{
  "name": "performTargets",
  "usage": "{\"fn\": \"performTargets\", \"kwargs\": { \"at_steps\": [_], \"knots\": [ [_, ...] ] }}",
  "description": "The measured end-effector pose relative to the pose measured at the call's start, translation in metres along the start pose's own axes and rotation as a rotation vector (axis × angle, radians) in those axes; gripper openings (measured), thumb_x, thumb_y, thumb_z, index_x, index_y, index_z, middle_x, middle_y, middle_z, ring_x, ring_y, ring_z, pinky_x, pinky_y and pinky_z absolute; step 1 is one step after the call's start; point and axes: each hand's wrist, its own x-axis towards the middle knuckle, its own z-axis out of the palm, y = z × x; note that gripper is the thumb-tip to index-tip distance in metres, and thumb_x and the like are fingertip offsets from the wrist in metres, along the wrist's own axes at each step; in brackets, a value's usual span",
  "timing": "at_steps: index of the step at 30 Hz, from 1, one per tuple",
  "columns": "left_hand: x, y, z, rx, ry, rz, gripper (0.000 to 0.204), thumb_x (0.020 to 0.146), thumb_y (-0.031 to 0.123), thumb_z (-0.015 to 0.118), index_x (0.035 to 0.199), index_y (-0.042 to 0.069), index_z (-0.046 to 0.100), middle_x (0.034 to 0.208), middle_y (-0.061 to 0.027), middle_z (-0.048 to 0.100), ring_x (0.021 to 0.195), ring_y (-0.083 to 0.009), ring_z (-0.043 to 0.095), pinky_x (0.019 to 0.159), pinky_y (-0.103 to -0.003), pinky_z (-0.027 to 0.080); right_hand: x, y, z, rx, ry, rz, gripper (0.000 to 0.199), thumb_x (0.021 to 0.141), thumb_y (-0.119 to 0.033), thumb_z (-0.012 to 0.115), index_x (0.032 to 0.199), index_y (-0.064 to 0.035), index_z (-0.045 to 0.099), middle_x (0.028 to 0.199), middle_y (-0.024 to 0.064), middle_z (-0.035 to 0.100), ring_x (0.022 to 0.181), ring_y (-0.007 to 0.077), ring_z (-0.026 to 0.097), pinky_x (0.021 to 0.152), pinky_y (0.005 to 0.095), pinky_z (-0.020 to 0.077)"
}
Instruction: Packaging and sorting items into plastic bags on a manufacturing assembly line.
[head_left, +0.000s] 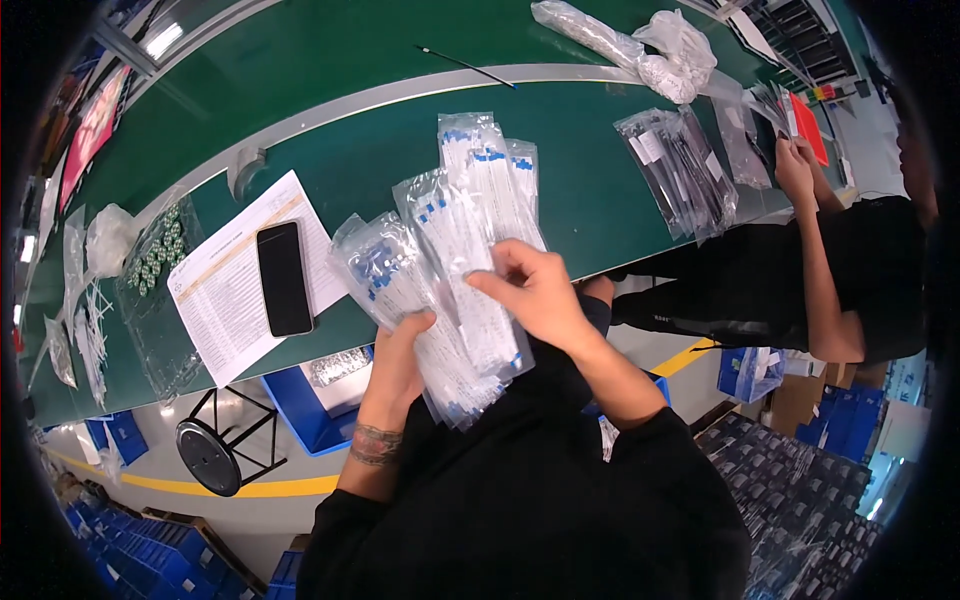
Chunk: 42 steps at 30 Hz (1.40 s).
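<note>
My left hand [398, 370] grips a clear plastic bag [392, 268] of thin white strips with blue ends, held over the table's near edge. With thumb and fingers, my right hand [538, 298] pinches a second such bag [478, 325], which overlaps the first and leans against it. Beyond them, more bags of white strips [468, 140] lie fanned on the green table [360, 150]. A black phone [286, 280] rests on a printed sheet [212, 300], left of my left hand.
At the right, a co-worker [860, 270] handles bags beside a pile of bagged dark parts [680, 170]. Green-and-white small parts [158, 250] lie in plastic at the left. A round black stool [208, 458] and a blue bin [305, 410] stand below the table edge.
</note>
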Motion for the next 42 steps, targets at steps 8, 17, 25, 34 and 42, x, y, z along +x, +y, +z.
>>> {"fn": "performTargets", "kwargs": {
  "at_steps": [8, 17, 25, 34, 42],
  "knots": [
    [0.002, 0.005, 0.006, 0.031, -0.104, -0.009, 0.034, 0.085, 0.004, 0.063, 0.117, -0.001, 0.053, 0.092, -0.0136, 0.062, 0.084, -0.0287, 0.068, 0.073, -0.047, 0.059, 0.063, 0.031, -0.044, -0.121, 0.228, -0.010, 0.044, 0.083, -0.015, 0.076, 0.118, 0.0071, 0.059, 0.099, 0.0115, 0.069, 0.081, 0.0153, 0.066, 0.071, 0.0284, 0.0523],
    [0.005, -0.001, 0.015, 0.239, -0.195, 0.115, 0.049, 0.080, -0.003, 0.068, 0.127, -0.001, 0.052, 0.113, -0.0124, 0.063, 0.099, -0.0240, 0.065, 0.083, -0.038, 0.057, 0.015, -0.008, 0.004, -0.140, -0.241, -0.046, 0.028, 0.081, -0.017, 0.078, 0.096, 0.0028, 0.063, 0.075, 0.0045, 0.065, 0.065, 0.0102, 0.061, 0.060, 0.0269, 0.0489],
    [0.005, -0.004, 0.004, 0.042, -0.126, -0.008, 0.051, 0.086, 0.000, 0.057, 0.135, -0.002, 0.045, 0.125, -0.0147, 0.059, 0.107, -0.0274, 0.063, 0.092, -0.042, 0.054, 0.013, -0.008, -0.005, -0.088, -0.042, 0.005, 0.033, 0.084, -0.011, 0.076, 0.071, -0.0015, 0.048, 0.059, -0.0016, 0.050, 0.059, 0.0015, 0.046, 0.050, 0.0236, 0.0370],
    [-0.001, 0.012, 0.000, 0.068, -0.017, 0.017, 0.034, 0.090, 0.006, 0.056, 0.121, -0.008, 0.052, 0.103, -0.0224, 0.068, 0.097, -0.0322, 0.068, 0.085, -0.043, 0.056, 0.061, 0.003, -0.042, 0.278, 0.125, 0.101, 0.018, 0.090, -0.010, 0.069, 0.102, 0.0028, 0.067, 0.085, 0.0034, 0.068, 0.073, 0.0055, 0.060, 0.066, 0.0201, 0.0469],
    [0.003, 0.008, 0.010, 0.133, -0.068, 0.049, 0.040, 0.087, 0.001, 0.064, 0.125, -0.004, 0.052, 0.102, -0.0150, 0.067, 0.090, -0.0257, 0.069, 0.080, -0.039, 0.056, 0.076, 0.024, -0.030, -0.396, 0.253, -0.196, 0.047, 0.080, -0.026, 0.078, 0.114, 0.0027, 0.065, 0.088, 0.0058, 0.067, 0.079, 0.0134, 0.060, 0.068, 0.0279, 0.0485]
  ]
}}
